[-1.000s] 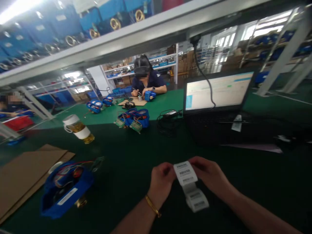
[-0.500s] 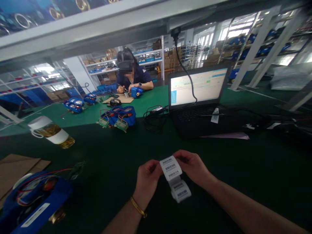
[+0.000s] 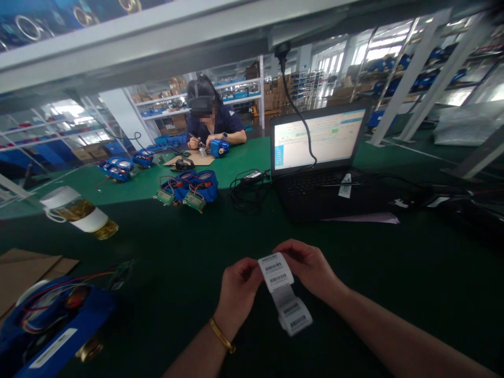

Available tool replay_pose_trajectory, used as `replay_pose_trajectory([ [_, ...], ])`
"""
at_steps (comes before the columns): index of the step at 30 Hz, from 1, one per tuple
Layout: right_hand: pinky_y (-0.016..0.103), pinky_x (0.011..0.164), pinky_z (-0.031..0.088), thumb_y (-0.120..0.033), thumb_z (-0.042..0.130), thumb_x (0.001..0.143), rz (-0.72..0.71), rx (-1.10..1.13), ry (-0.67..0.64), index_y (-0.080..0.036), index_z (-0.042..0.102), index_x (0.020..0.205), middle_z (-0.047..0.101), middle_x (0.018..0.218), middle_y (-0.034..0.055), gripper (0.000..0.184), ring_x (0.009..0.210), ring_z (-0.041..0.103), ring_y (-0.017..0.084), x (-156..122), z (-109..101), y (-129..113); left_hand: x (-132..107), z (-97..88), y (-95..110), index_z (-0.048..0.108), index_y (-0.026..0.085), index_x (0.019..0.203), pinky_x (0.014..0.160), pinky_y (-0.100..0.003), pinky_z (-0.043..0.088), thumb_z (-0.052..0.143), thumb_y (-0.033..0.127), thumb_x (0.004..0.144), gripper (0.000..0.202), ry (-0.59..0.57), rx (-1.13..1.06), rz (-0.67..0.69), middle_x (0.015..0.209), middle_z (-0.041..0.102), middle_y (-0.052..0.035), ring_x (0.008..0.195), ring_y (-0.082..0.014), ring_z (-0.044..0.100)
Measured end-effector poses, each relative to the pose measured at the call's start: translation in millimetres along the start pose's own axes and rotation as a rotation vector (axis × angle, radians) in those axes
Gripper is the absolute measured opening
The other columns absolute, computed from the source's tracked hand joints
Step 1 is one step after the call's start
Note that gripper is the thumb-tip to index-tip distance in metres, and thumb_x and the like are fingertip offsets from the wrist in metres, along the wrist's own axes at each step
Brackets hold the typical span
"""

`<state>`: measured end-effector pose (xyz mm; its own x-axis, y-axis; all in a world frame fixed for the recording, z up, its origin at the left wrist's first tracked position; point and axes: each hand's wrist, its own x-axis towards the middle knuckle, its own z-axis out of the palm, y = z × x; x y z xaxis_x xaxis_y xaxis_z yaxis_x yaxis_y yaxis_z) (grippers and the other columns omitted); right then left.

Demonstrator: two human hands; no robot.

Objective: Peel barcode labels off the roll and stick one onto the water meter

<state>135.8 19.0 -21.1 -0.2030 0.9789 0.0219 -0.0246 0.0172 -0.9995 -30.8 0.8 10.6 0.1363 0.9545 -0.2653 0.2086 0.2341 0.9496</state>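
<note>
A white strip of barcode labels (image 3: 281, 289) hangs between my hands over the dark green table (image 3: 181, 273). My left hand (image 3: 236, 291) pinches the top label's left edge, fingers curled. Its right edge is pinched by my right hand (image 3: 309, 265). The strip's lower labels curl down toward me. At the lower left lies a blue device (image 3: 51, 325) with red wires and a white label on its side, apart from both hands.
An open laptop (image 3: 318, 157) with a lit screen stands behind my hands, a cable hanging before it. A lidded cup of yellow liquid (image 3: 76, 212) lies at left, cardboard (image 3: 23, 270) near it. More blue devices (image 3: 189, 189) sit mid-table. A person works at the far side.
The view swung left to right, so the cup and blue device slid leftward in frame. My hands kept hold of the label strip; its lower end hangs a little lower now.
</note>
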Motion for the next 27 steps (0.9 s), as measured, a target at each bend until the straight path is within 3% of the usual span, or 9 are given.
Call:
replay_pose_trajectory([
  [5, 0.022, 0.051, 0.044, -0.032, 0.060, 0.075, 0.106, -0.045, -0.119, -0.017, 0.061, 0.078, 0.062, 0.070, 0.0003, 0.016, 0.061, 0.057, 0.014, -0.4, -1.0, 0.8, 1.8, -2.9, -2.1, 0.063, 0.014, 0.082, 0.058, -0.023, 0.046, 0.054, 0.030, 0.076, 0.020, 0.097, 0.004, 0.037, 0.079, 0.067, -0.0023, 0.072, -0.0155, 0.062],
  [10, 0.023, 0.052, 0.046, -0.032, 0.059, 0.073, -0.023, -0.039, 0.037, -0.017, 0.061, 0.075, 0.061, 0.068, 0.0002, 0.015, 0.061, 0.058, 0.015, -0.3, -0.4, 0.3, 3.2, 0.7, -4.4, 0.064, 0.014, 0.080, 0.061, -0.024, 0.047, 0.055, 0.033, 0.075, 0.022, -0.037, 0.042, -0.010, 0.077, 0.067, -0.0023, 0.072, -0.0158, 0.062],
  [12, 0.023, 0.054, 0.047, -0.032, 0.059, 0.073, -0.031, -0.031, 0.040, -0.017, 0.062, 0.077, 0.062, 0.071, 0.0008, 0.016, 0.064, 0.059, 0.016, 0.4, -0.3, -0.1, 3.8, 1.4, -5.6, 0.064, 0.014, 0.078, 0.060, -0.024, 0.046, 0.057, 0.033, 0.073, 0.021, -0.035, 0.059, -0.020, 0.075, 0.067, -0.0021, 0.068, -0.0150, 0.061],
  [18, 0.022, 0.053, 0.046, -0.031, 0.060, 0.072, 0.078, -0.054, -0.119, -0.017, 0.062, 0.076, 0.063, 0.069, 0.0006, 0.015, 0.062, 0.059, 0.015, 1.2, 0.9, 0.9, 4.8, -3.4, -6.9, 0.064, 0.014, 0.081, 0.055, -0.023, 0.044, 0.054, 0.035, 0.075, 0.023, 0.094, 0.071, 0.005, 0.077, 0.067, -0.0025, 0.066, -0.0148, 0.061],
  [24, 0.024, 0.056, 0.048, -0.028, 0.057, 0.075, -0.081, -0.120, 0.034, -0.018, 0.065, 0.080, 0.064, 0.074, 0.0016, 0.014, 0.067, 0.060, 0.016, -1.4, -1.3, 3.3, 3.4, 1.2, -6.4, 0.067, 0.014, 0.078, 0.057, -0.023, 0.043, 0.052, 0.037, 0.076, 0.028, -0.042, 0.171, 0.015, 0.072, 0.067, -0.0029, 0.065, -0.0151, 0.060],
  [27, 0.024, 0.057, 0.049, -0.030, 0.056, 0.076, -0.067, -0.114, 0.034, -0.019, 0.064, 0.083, 0.064, 0.077, 0.0020, 0.015, 0.068, 0.061, 0.017, -1.5, -1.7, 3.9, 3.4, 1.4, -7.8, 0.067, 0.014, 0.076, 0.054, -0.022, 0.042, 0.051, 0.036, 0.077, 0.027, -0.026, 0.182, 0.043, 0.068, 0.066, -0.0020, 0.062, -0.0143, 0.059],
])
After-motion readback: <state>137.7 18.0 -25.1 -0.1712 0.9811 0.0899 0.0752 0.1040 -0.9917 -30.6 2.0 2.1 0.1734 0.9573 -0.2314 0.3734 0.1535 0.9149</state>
